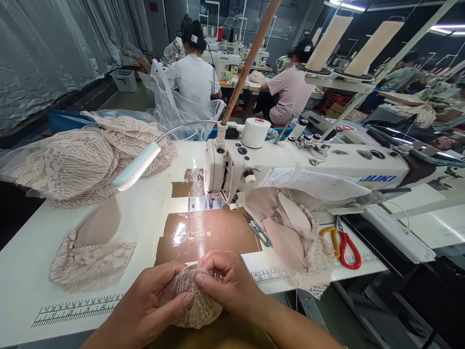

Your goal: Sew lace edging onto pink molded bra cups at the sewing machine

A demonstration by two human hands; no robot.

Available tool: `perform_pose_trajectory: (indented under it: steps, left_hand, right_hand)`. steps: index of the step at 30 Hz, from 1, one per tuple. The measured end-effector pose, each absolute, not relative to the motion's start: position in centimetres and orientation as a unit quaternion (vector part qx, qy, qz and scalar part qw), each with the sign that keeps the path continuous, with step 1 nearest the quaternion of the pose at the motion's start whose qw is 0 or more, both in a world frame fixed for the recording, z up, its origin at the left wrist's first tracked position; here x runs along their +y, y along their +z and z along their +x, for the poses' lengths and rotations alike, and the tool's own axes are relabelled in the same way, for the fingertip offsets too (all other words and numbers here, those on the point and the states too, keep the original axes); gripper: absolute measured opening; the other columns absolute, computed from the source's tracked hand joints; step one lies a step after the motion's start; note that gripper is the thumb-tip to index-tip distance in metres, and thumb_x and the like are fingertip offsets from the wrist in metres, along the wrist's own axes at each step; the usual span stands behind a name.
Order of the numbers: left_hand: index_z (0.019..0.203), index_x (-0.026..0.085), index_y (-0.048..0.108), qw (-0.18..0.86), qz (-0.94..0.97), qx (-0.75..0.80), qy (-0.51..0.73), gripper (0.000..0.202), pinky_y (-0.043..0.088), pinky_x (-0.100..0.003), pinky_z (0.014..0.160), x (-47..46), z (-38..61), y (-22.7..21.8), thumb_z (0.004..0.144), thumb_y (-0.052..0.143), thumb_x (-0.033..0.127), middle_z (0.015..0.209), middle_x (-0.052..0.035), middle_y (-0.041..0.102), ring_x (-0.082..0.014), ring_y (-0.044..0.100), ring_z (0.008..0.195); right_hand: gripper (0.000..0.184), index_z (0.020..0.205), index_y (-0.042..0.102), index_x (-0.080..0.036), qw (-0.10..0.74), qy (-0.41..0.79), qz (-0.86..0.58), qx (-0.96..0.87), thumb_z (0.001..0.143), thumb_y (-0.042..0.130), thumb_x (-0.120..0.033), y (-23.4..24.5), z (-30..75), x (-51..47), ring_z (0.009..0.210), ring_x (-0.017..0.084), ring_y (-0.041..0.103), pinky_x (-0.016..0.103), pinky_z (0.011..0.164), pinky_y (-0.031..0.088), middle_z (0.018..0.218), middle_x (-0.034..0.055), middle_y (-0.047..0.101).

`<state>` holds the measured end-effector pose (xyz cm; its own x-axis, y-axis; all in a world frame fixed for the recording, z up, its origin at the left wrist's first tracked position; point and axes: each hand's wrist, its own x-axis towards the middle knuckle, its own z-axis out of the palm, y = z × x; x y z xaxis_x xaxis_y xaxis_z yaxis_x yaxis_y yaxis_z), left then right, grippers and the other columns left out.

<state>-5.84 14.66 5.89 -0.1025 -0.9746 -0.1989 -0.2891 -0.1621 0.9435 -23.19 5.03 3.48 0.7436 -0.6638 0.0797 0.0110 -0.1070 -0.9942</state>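
Note:
Both my hands hold a beige lace bra cup (199, 303) at the front edge of the sewing table. My left hand (154, 295) grips its left side, thumb lying on the lace. My right hand (228, 281) pinches the top right edge between thumb and fingers. Just beyond them lies a patch of brown tape (203, 237) in front of the sewing machine (283, 162). Thread snips (257, 229) rest right of the tape, beside more beige lace and fabric pieces (290, 230). Another lace cup piece (92, 257) lies to the left.
A large pile of beige lace (76, 157) covers the back left of the table. A lamp (136, 167) on a bent neck hangs over the table. Scissors (341, 247) with red and yellow handles lie at right. Two co-workers sit beyond the machine, below thread cones (329, 43).

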Motion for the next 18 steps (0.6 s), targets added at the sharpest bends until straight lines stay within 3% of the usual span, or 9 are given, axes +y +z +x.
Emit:
perform_pose_trajectory:
  steps: [4,10,13,16,18]
  left_hand:
    - [0.095,0.020,0.065,0.348,0.586,-0.573,-0.454,0.014,0.049,-0.021,0.068,14.4,-5.8,6.2,0.087,0.056,0.028,0.081,-0.0022,0.065,-0.0169,0.060,0.076]
    - [0.079,0.018,0.065,0.368,0.576,-0.587,-0.433,0.018,0.047,-0.020,0.063,13.9,-6.1,5.9,0.089,0.053,0.027,0.071,-0.0014,0.063,-0.0150,0.058,0.067]
    - [0.077,0.017,0.062,0.374,0.572,-0.568,-0.460,0.025,0.046,-0.021,0.064,13.6,-6.3,5.5,0.092,0.048,0.032,0.072,-0.0019,0.063,-0.0150,0.057,0.068]
    - [0.076,0.017,0.059,0.363,0.575,-0.550,-0.485,0.032,0.044,-0.022,0.065,13.3,-6.5,5.0,0.094,0.042,0.037,0.074,-0.0025,0.061,-0.0151,0.055,0.070]
    - [0.075,0.016,0.057,0.359,0.574,-0.545,-0.495,0.035,0.042,-0.022,0.063,13.0,-6.7,4.8,0.095,0.041,0.039,0.072,-0.0020,0.058,-0.0143,0.052,0.067]
  right_hand:
    - [0.014,0.065,0.059,-0.016,0.612,-0.252,-0.704,0.258,0.078,0.061,-0.022,3.6,-23.1,5.2,0.062,0.012,0.055,0.022,0.059,0.041,0.069,0.0010,0.063]
    - [0.015,0.064,0.061,-0.015,0.610,-0.232,-0.701,0.288,0.075,0.064,-0.025,3.3,-23.3,4.8,0.056,0.011,0.050,0.022,0.054,0.038,0.062,-0.0001,0.060]
    - [0.015,0.073,0.065,-0.015,0.641,-0.227,-0.673,0.291,0.072,0.071,-0.029,3.3,-23.7,4.2,0.058,0.010,0.049,0.021,0.055,0.038,0.066,-0.0010,0.060]
    - [0.023,0.090,0.067,-0.016,0.667,-0.220,-0.656,0.277,0.071,0.074,-0.029,3.6,-23.9,3.6,0.070,0.012,0.053,0.022,0.066,0.043,0.080,0.0004,0.064]
    - [0.016,0.085,0.068,-0.016,0.657,-0.203,-0.671,0.278,0.074,0.070,-0.028,3.9,-23.9,3.4,0.066,0.011,0.051,0.021,0.062,0.041,0.074,-0.0010,0.061]
